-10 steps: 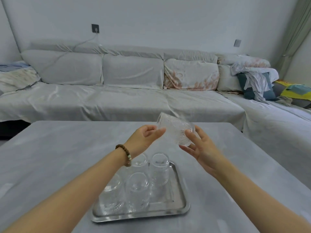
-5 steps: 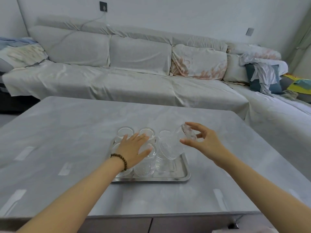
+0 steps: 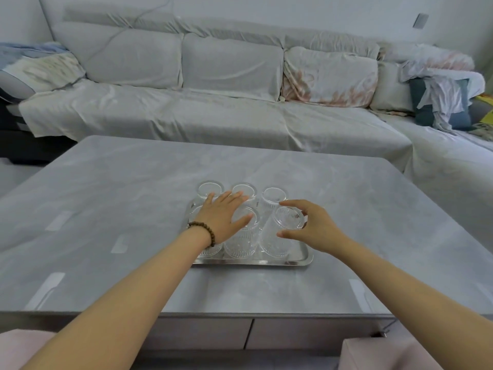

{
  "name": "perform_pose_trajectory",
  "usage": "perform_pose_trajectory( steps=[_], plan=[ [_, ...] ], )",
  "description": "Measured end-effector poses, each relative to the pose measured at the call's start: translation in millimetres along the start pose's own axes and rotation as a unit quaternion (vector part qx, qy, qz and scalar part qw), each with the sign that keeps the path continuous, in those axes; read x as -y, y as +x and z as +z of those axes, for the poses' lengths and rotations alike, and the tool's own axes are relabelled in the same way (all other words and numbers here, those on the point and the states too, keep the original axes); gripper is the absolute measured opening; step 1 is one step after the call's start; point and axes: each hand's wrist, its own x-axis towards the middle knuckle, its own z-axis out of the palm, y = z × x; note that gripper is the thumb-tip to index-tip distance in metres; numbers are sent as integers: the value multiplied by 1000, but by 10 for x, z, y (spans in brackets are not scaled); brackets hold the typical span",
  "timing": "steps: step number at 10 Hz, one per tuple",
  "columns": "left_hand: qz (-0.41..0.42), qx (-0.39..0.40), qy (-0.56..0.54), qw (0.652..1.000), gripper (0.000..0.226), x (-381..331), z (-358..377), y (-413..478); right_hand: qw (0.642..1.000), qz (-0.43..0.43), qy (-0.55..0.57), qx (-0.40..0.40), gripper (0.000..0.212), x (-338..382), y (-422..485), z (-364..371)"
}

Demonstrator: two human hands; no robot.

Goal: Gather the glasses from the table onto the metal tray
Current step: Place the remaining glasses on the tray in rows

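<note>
A metal tray [image 3: 304,259] lies on the grey table [image 3: 133,198] and carries several clear ribbed glasses, all upside down, in two rows. My right hand [image 3: 312,225] grips the front right glass [image 3: 277,236] by its upturned base, and the glass stands on the tray, leaning slightly. My left hand [image 3: 224,214], with a bead bracelet on the wrist, lies flat with spread fingers over the front left glass and the front middle glass [image 3: 241,244]. Three back-row glasses, such as the back right glass [image 3: 273,196], stand free.
A long grey covered sofa [image 3: 213,116] runs behind the table, with cushions and a heap of clothes [image 3: 442,100] at the right. Pink stools [image 3: 384,353] sit at the near corners below the table's front edge.
My right hand has brought the glass down from the air, turned it upside down and set it in the tray's front right spot. My left hand dropped onto the front glasses. The view pulled back.
</note>
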Motion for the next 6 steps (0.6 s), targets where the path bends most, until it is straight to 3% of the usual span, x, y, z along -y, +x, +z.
perform_pose_trajectory(
  steps=[6],
  plan=[
    [-1, -3, 1, 1000, 63, 5, -1, 19, 1000, -23, -13, -14, 63, -78, 79, 228]
  ],
)
